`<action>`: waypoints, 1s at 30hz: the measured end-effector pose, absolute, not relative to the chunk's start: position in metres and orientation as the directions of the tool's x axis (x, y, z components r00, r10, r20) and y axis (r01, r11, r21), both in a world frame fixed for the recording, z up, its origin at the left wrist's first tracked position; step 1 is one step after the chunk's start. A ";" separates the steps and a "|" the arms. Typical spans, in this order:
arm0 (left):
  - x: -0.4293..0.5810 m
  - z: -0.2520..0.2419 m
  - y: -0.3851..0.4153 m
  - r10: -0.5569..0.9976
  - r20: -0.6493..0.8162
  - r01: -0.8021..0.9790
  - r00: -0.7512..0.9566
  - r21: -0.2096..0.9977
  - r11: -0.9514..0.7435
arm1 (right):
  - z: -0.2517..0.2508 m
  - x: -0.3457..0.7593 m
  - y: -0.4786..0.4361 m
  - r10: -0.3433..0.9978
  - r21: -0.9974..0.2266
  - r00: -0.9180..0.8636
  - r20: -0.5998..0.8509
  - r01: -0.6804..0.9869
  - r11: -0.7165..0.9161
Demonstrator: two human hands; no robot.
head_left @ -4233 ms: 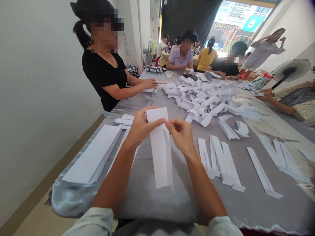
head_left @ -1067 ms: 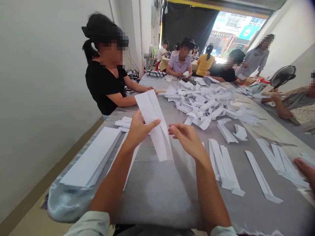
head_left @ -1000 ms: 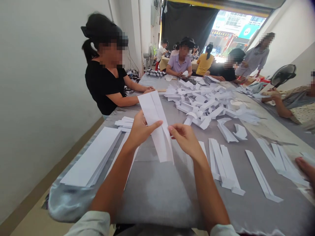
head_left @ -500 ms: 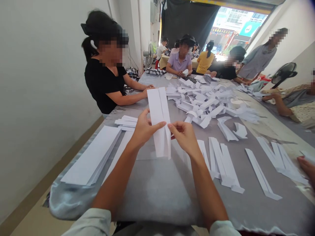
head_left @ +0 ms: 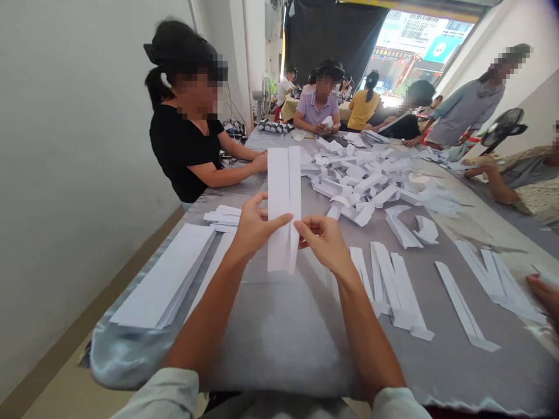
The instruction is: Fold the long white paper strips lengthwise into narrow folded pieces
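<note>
I hold a long white folded paper strip (head_left: 283, 192) upright above the grey table (head_left: 279, 343). My left hand (head_left: 255, 227) pinches its left edge, thumb across the front. Pinching the strip's right edge near the middle crease is my right hand (head_left: 323, 241). The strip's lower end hangs just below my fingers. A stack of flat white sheets (head_left: 168, 276) lies to the left of my left arm. Finished folded strips (head_left: 393, 288) lie to the right of my right arm.
A big heap of folded paper pieces (head_left: 367, 177) covers the table's middle. A person in black (head_left: 187, 145) sits at the left edge, others at the far end and right. A hand (head_left: 544, 291) reaches in at the right. A fan (head_left: 502, 128) stands far right.
The strip has swung from leaning left to standing straight up and has risen through my fingers. My right hand, which was apart from it, now pinches its right edge.
</note>
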State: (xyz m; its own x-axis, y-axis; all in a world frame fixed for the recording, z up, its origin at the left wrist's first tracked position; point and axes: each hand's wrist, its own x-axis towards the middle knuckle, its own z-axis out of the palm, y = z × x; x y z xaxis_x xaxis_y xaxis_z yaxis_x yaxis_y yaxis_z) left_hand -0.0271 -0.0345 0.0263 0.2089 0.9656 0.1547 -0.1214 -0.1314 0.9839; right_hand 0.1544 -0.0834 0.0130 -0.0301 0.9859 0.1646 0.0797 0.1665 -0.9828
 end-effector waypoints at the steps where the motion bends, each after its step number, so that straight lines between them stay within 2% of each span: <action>1: -0.027 0.027 -0.035 0.968 0.150 -0.116 0.200 0.985 -0.128 | 0.013 0.155 -0.084 0.986 -0.985 -0.060 0.154 0.074 0.158; 5: -0.025 0.029 -0.036 0.973 0.130 -0.115 0.190 0.987 -0.109 | 0.012 0.156 -0.083 0.985 -0.981 -0.057 0.166 0.088 0.170; 10: -0.023 0.027 -0.036 0.955 0.108 -0.095 0.277 0.992 -0.084 | 0.012 0.157 -0.081 0.982 -0.973 0.012 0.190 0.133 0.187; 16: -0.024 0.024 -0.033 0.970 0.142 -0.131 0.196 0.984 -0.118 | 0.011 0.157 -0.082 0.990 -0.983 -0.092 0.110 0.136 0.122; 22: -0.025 0.027 -0.035 0.951 0.074 -0.086 0.302 0.995 -0.050 | 0.013 0.156 -0.081 0.982 -0.965 -0.002 0.189 0.185 0.186; 27: -0.022 0.026 -0.035 0.969 0.108 -0.147 0.223 0.986 -0.076 | 0.010 0.156 -0.081 0.990 -0.984 -0.100 0.101 0.135 0.114; 30: -0.024 0.028 -0.035 0.971 0.112 -0.158 0.211 0.984 -0.080 | 0.010 0.154 -0.083 0.987 -0.979 -0.106 0.124 0.152 0.139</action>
